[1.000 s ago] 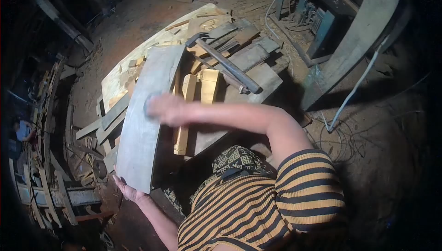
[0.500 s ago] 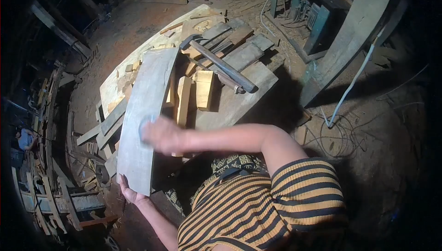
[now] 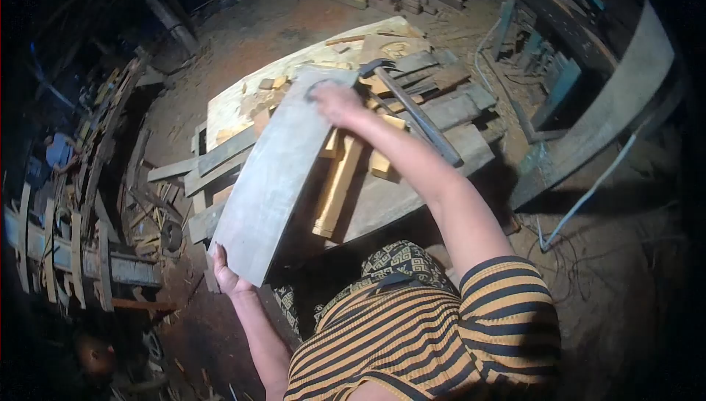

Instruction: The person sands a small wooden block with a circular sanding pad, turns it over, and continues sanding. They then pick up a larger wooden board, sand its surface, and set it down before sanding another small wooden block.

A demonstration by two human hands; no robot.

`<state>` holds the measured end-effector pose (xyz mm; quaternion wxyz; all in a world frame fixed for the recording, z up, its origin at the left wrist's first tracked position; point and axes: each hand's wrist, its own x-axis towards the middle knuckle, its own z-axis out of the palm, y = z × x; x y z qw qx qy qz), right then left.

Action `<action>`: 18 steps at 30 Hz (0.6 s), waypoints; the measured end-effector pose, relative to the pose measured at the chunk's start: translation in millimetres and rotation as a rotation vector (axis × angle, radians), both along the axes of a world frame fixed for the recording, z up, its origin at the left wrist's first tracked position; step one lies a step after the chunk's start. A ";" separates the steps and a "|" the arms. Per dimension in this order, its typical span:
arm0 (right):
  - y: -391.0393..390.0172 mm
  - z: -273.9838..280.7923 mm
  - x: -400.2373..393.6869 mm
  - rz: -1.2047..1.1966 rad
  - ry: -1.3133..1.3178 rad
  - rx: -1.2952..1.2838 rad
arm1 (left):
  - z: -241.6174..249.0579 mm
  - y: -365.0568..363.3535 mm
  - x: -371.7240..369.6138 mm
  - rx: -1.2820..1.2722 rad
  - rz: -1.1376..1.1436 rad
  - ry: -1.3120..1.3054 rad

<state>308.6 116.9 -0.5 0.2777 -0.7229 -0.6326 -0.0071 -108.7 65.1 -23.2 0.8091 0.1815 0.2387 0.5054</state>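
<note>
A long, pale wooden board [image 3: 276, 165] lies tilted from the workbench toward my body. At its near end, my left hand [image 3: 232, 277] is closed round the edge, thumb on top. Up at the far end, my right hand [image 3: 337, 103] presses on the board's face, somewhat blurred. Under its fingers shows the edge of a small grey sheet, which looks like sandpaper [image 3: 315, 90]; most of it is hidden. A claw hammer [image 3: 409, 103] rests on planks just right of that hand. Beside the board lies a yellowish wood block [image 3: 338, 187].
Planks and offcuts cover the low bench [image 3: 419, 195]. A pale cable [image 3: 592, 191] hangs by a curved slab [image 3: 607, 125] on the right. Stacked timber [image 3: 110, 143] lines the left, where another person [image 3: 59, 151] is partly visible. More wood stands at the back.
My right hand has slid from the board's middle to its far end with the grey sheet. The left hand keeps its hold. The view has shifted, so the scene sits farther right.
</note>
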 end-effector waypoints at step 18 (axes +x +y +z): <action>25.2 10.8 -142.8 0.807 0.115 -0.035 | 3.1 -4.8 6.3 0.033 0.039 -0.067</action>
